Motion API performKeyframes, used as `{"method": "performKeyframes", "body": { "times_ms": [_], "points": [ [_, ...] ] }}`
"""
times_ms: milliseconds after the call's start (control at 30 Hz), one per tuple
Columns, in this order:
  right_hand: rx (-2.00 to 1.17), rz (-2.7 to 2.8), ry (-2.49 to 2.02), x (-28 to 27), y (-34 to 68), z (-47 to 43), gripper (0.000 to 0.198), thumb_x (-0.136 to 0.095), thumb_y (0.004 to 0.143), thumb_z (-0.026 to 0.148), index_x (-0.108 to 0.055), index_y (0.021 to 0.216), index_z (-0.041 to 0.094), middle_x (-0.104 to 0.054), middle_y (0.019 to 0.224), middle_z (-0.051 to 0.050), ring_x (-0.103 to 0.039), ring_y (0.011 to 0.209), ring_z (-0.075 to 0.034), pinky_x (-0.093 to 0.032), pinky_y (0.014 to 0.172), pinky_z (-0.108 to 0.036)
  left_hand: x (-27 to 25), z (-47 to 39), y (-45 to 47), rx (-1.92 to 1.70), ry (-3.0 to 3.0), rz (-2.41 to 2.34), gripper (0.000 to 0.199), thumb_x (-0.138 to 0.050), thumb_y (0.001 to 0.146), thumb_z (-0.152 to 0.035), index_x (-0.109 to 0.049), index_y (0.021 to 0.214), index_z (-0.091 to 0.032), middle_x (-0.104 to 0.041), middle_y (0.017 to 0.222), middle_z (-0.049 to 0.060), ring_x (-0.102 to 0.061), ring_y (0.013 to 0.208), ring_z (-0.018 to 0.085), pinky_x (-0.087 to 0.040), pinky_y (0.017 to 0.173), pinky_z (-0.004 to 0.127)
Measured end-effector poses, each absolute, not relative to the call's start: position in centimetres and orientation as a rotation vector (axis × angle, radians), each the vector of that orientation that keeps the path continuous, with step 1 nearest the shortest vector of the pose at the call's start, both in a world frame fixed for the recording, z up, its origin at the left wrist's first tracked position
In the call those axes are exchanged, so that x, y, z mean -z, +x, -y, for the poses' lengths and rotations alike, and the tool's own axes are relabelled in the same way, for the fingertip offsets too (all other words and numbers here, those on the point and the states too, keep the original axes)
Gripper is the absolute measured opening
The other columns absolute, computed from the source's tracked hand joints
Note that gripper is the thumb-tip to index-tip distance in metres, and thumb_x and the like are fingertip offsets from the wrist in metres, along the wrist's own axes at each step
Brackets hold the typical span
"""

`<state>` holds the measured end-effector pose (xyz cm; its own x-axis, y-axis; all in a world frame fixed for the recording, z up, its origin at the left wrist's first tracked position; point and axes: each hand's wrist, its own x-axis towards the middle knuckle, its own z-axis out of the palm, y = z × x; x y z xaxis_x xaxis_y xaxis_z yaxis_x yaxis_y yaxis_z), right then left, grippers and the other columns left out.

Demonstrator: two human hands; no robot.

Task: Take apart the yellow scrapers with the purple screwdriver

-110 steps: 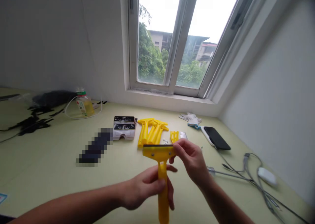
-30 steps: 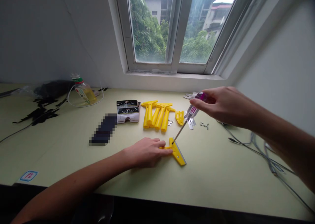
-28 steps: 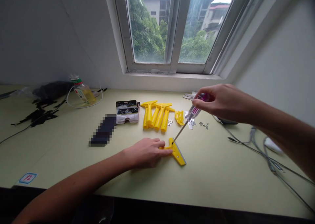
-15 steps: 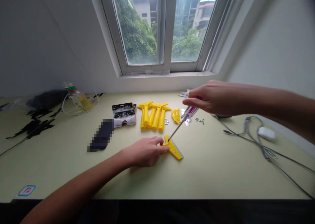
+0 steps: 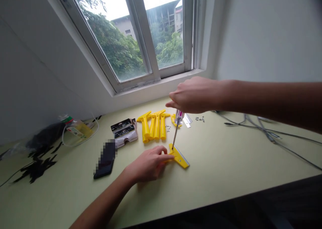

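Note:
My left hand [image 5: 152, 163] is closed around the handle of a yellow scraper [image 5: 181, 161], whose wide head with a metal blade edge points right, just over the table. One screw shows on the head's lower part. In my right hand [image 5: 192, 95] is a screwdriver [image 5: 176, 130] with a clear and purple handle, held almost upright. Its tip meets the scraper head near the upper end; the screw there is hidden. Behind lie several yellow scraper handles [image 5: 157, 126], small nuts [image 5: 168, 127], yellow plastic pieces [image 5: 173, 119], metal blades [image 5: 187, 121] and small screws [image 5: 200, 119].
Left of the handles stands an opened black and white box [image 5: 124, 131], with a dark phone [image 5: 105, 162] nearer me. A bottle of yellow liquid [image 5: 82, 130] and black scraps [image 5: 37, 168] lie far left. Grey cables [image 5: 261, 130] cross the right side.
My view has tilted and shifted. The screwdriver has swung from a slant to nearly upright, my right hand now more above the scraper head. My left hand keeps its hold.

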<state>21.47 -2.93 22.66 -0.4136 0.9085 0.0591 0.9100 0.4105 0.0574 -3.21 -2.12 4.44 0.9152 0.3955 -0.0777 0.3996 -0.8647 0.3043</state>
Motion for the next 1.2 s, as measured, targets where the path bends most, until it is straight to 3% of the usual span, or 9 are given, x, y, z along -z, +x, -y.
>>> {"method": "performKeyframes", "body": {
  "times_ms": [133, 300, 467, 567, 667, 767, 900, 1000, 1200],
  "points": [
    [-0.145, 2.717, -1.424, -22.9, 21.9, 3.3, 0.032, -0.057, 0.084, 0.021, -0.064, 0.115, 0.025, -0.071, 0.099, -0.004, -0.063, 0.084, -0.018, -0.043, 0.063, -0.028, -4.7, 2.4, -3.0, 0.030, 2.741, -0.628, 0.044, -0.053, 0.088, -0.019, -0.057, 0.129, -0.035, -0.056, 0.119, 0.004, -0.060, 0.096, 0.018, -0.050, 0.085, 0.033],
    [-0.505, 2.450, -1.556, -22.1, 21.6, 3.0, 0.041, -0.046, 0.092, 0.048, -0.061, 0.118, 0.021, -0.071, 0.088, -0.007, -0.065, 0.064, -0.016, -0.045, 0.059, -0.028, -4.6, 2.5, -2.6, 0.004, 2.770, -0.650, 0.041, -0.053, 0.088, -0.021, -0.058, 0.126, -0.036, -0.057, 0.111, 0.003, -0.059, 0.091, 0.017, -0.051, 0.082, 0.033],
    [-0.350, 2.338, -1.544, -20.9, 20.5, 2.5, 0.038, -0.040, 0.093, 0.033, -0.053, 0.126, 0.021, -0.071, 0.092, -0.008, -0.063, 0.068, -0.017, -0.043, 0.059, -0.027, -4.0, 2.4, -1.4, -0.176, 2.811, -0.631, 0.019, -0.052, 0.093, -0.032, -0.068, 0.100, -0.026, -0.057, 0.108, 0.006, -0.056, 0.091, 0.018, -0.047, 0.080, 0.032],
    [-0.445, 2.394, -1.531, -21.6, 19.9, 3.1, 0.047, -0.048, 0.086, 0.029, -0.047, 0.133, 0.025, -0.070, 0.103, -0.007, -0.063, 0.069, -0.017, -0.044, 0.059, -0.027, -3.4, 2.1, -0.2, -0.348, 2.671, -0.846, 0.022, -0.051, 0.093, -0.035, -0.061, 0.085, -0.017, -0.056, 0.082, 0.004, -0.051, 0.072, 0.016, -0.044, 0.067, 0.030],
    [-0.484, 2.465, -1.490, -22.4, 19.5, 3.8, 0.047, -0.051, 0.083, 0.028, -0.049, 0.130, 0.025, -0.070, 0.109, -0.007, -0.063, 0.071, -0.017, -0.045, 0.060, -0.028, -3.0, 1.6, 0.8, -0.526, 2.351, -1.023, 0.027, -0.049, 0.094, -0.039, -0.057, 0.101, -0.015, -0.049, 0.070, -0.002, -0.045, 0.061, 0.013, -0.039, 0.058, 0.027],
    [-0.393, 2.510, -1.460, -22.3, 19.4, 3.7, 0.041, -0.047, 0.088, 0.037, -0.051, 0.128, 0.025, -0.072, 0.098, -0.006, -0.063, 0.072, -0.019, -0.044, 0.062, -0.029, -2.9, 1.0, 1.3, -0.581, 2.155, -0.854, 0.037, -0.049, 0.094, -0.036, -0.051, 0.126, -0.017, -0.053, 0.082, 0.000, -0.050, 0.067, 0.012, -0.042, 0.063, 0.026],
    [0.064, 2.456, -1.654, -21.3, 20.0, 2.3, 0.045, -0.045, 0.088, 0.058, -0.061, 0.112, 0.023, -0.068, 0.073, -0.009, -0.061, 0.066, -0.024, -0.040, 0.057, -0.033, -2.5, 0.4, 1.4, -0.583, 2.060, -0.672, 0.026, -0.046, 0.096, -0.031, -0.065, 0.104, -0.016, -0.058, 0.104, 0.007, -0.055, 0.083, 0.013, -0.047, 0.074, 0.026],
    [0.229, 2.472, -1.759, -21.4, 20.5, 1.7, 0.039, -0.048, 0.087, 0.057, -0.066, 0.094, 0.023, -0.063, 0.064, -0.009, -0.057, 0.060, -0.024, -0.037, 0.053, -0.034, -1.7, 0.2, 1.6, -0.528, 1.946, -0.679, 0.018, -0.049, 0.094, -0.028, -0.062, 0.095, -0.016, -0.064, 0.093, 0.005, -0.058, 0.079, 0.013, -0.048, 0.074, 0.025],
    [-0.290, 2.758, -1.447, -23.5, 20.1, 2.6, 0.038, -0.061, 0.079, 0.037, -0.061, 0.117, 0.029, -0.070, 0.094, -0.005, -0.062, 0.074, -0.020, -0.044, 0.059, -0.031, -1.3, 0.2, 1.5, -0.571, 1.852, -0.738, 0.025, -0.064, 0.085, -0.036, -0.064, 0.098, -0.015, -0.065, 0.089, 0.003, -0.058, 0.067, 0.011, -0.044, 0.059, 0.021]
  ]
}}
